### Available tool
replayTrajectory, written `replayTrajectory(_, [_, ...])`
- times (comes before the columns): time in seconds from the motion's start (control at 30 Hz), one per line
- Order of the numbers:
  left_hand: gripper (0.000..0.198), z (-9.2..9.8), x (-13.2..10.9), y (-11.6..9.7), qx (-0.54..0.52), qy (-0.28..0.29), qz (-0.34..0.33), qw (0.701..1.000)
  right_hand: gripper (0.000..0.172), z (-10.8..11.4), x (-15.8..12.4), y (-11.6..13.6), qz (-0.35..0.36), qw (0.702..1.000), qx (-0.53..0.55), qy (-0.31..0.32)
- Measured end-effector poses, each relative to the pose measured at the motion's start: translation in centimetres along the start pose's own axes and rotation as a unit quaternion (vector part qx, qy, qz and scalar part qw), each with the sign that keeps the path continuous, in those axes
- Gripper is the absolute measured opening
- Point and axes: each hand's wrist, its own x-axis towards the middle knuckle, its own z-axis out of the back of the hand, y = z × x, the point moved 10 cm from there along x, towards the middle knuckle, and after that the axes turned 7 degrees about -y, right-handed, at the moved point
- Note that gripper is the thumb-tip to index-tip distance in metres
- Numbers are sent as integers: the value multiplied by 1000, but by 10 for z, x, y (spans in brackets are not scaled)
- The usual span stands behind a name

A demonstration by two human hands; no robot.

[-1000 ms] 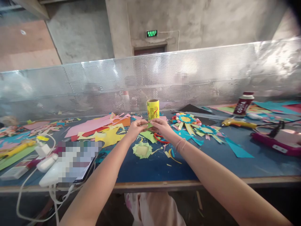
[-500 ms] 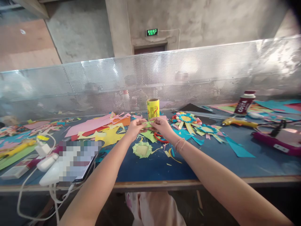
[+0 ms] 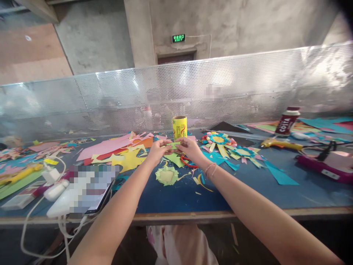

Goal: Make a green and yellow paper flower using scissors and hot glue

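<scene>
Between both hands, above the middle of the table, is a small piece of green paper (image 3: 173, 146). My left hand (image 3: 160, 149) pinches its left side, and my right hand (image 3: 189, 148) pinches its right side. Just behind stands a yellow cardboard tube (image 3: 179, 126). Below the hands lies a pale green paper rosette (image 3: 167, 175) with a ragged rim. Red-handled scissors, it seems, lie partly hidden under my right hand; only a red loop (image 3: 189, 162) shows. A green paper scrap (image 3: 175, 159) rests beside it.
Blue and yellow paper flowers (image 3: 218, 140) lie right of centre. Farther right are a yellow glue gun (image 3: 282, 144), a Costa bottle (image 3: 287, 121) and a purple power strip (image 3: 321, 170). Pink paper (image 3: 103, 146) and yellow scraps cover the left. A phone (image 3: 100, 191) with white cables lies front left.
Both hands stay in almost the same place. The green paper between the fingertips now shows slightly more of its surface. Nothing else has visibly moved.
</scene>
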Motion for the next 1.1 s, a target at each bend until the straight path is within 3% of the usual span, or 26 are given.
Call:
replayTrajectory(0.43, [24, -1, -1, -4, 34, -11, -20, 999, 22, -1, 0, 2, 34, 999, -19, 16])
replayTrajectory(0.7, [23, -5, -5, -12, 60, -5, -45, 997, 21, 3, -1, 2, 23, 998, -63, -6])
replayTrajectory(1.1, [17, -3, -3, -4, 69, -19, -28, 997, 17, -1, -2, 10, 72, 992, -98, 16])
